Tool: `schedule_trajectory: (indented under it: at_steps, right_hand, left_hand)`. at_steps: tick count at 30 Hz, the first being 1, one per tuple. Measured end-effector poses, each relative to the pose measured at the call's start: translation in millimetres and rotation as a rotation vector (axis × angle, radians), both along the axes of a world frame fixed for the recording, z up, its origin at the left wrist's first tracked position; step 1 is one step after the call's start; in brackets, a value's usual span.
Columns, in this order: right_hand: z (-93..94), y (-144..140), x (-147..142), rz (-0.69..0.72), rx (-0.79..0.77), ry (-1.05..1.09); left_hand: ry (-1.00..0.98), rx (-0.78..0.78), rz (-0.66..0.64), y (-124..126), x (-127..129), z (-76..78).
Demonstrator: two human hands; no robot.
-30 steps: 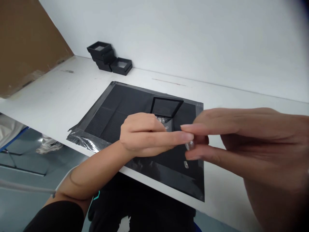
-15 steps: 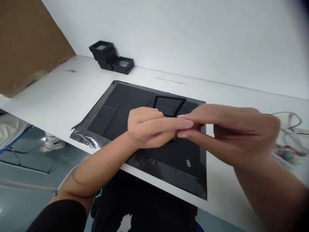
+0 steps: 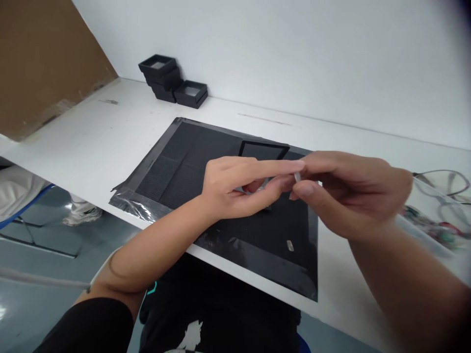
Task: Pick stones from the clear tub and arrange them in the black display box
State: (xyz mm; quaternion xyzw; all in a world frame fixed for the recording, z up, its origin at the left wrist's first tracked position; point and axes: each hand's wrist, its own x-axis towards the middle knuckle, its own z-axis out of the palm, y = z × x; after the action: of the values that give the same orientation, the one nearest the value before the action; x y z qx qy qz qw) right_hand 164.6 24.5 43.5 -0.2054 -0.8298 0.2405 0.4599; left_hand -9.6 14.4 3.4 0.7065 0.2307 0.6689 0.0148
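- Nearest the camera: black sleeve (image 3: pixel 88 326) on the left forearm, a pale cord (image 3: pixel 40 280) crossing beside it, dark clothing below the table edge.
- Left hand (image 3: pixel 235 189) raised above the black mat (image 3: pixel 184 166), index finger stretched flat toward the right hand, thumb tucked under; seemingly bracing a small clear piece (image 3: pixel 297 176) from its side so the fingertips can meet on it.
- Right hand (image 3: pixel 353 193) closed in a pinch, thumb and forefinger tips clamped on that same clear piece, held in the air over the mat's right half, touching the left fingertip; pinch looks fine and tight, likely because the piece is tiny and slippery.
- Hard to tell whether the left fingers truly grip the piece or only touch it.
- On the mat just below the hands: a second small clear piece (image 3: pixel 290 245), lying loose near the mat's near edge, probably parked there within easy reach.
- Partly hidden under the left fingers: a dark object on the mat, too covered to identify.
- Behind the hands: a black square frame (image 3: pixel 263 149) lying flat on the mat.
- Far right on the white table (image 3: pixel 91 142): tangled wires (image 3: pixel 443 196), blurred.
- Far back by the wall: stacked black boxes (image 3: pixel 172 86); brown cardboard (image 3: pixel 44 63) leaning at left.
- Against half a second ago: hands lifted slightly, left index now straighter, pinched piece now visible between the fingertips; loose piece on the mat unmoved.
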Motion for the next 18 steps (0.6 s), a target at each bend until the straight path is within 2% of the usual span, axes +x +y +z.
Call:
schedule_trajectory:
  at_steps: [4,6,8,12,18]
  right_hand:
    - [-6.7,14,9,-0.046,0.009,-0.022]
    - [-12.3,20,10,-0.122,0.047,-0.149]
    - [-20.5,25,9,-0.213,0.081,-0.364]
    - [-40.6,33,6,-0.329,0.178,-0.772]
    - [-50.9,34,4,-0.395,0.266,-0.991]
  left_hand:
    - [-0.075,-0.056,0.075,2,-4,2.8]
    - [-0.173,-0.099,0.137,4,-8,5.0]
    - [-0.223,-0.139,0.179,8,-14,5.8]
    - [-0.164,-0.175,0.207,19,-22,-0.1]
    - [-0.068,-0.291,0.148,20,-23,-11.4]
